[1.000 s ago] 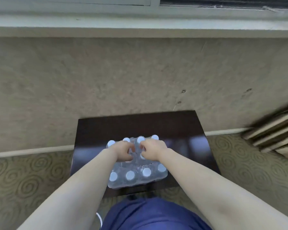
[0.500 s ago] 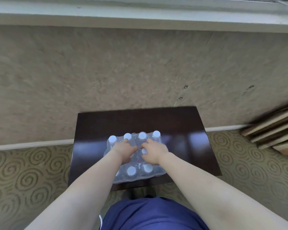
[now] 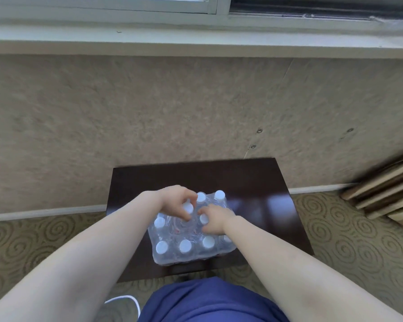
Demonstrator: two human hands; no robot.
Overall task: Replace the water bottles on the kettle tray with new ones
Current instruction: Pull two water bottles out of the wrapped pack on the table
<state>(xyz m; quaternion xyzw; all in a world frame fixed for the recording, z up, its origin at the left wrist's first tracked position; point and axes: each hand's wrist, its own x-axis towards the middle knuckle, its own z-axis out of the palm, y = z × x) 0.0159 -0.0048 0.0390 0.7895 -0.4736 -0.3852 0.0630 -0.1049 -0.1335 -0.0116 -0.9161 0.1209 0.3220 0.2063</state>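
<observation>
- a shrink-wrapped pack of water bottles [image 3: 191, 238] sits on a dark glossy counter [image 3: 261, 196], toward the counter's near-left part, roughly at 7 o'clock from its middle.
- white caps show through the clear wrap: a row of three along the near edge, one at the left side, and two at the far edge around 12 to 1 o'clock of the pack.
- the left hand [image 3: 176, 202] lies over the far-left of the pack, at about 11 o'clock; its fingers [image 3: 184, 214] curl down narrowly around a capped bottle top [image 3: 188, 207], pinching at the wrap there.
- the right hand [image 3: 215, 220] rests on the pack at about 2 o'clock from its centre, fingers bent and pressed into the wrap beside another cap [image 3: 204, 219]; whether they grip plastic or only press on it cannot be told.
- the two hands are just beside each other, nearly touching over the middle of the pack.
- both bare forearms reach in from the bottom corners, above a blue garment [image 3: 209, 303] at 6 o'clock.
- behind the counter, at 12 o'clock, stands a textured beige wall [image 3: 149, 112] under a pale window sill [image 3: 196, 40].
- swirl-patterned carpet [image 3: 33, 238] covers the floor, and stacked wooden slats [image 3: 386, 194] lean at 3 o'clock.
</observation>
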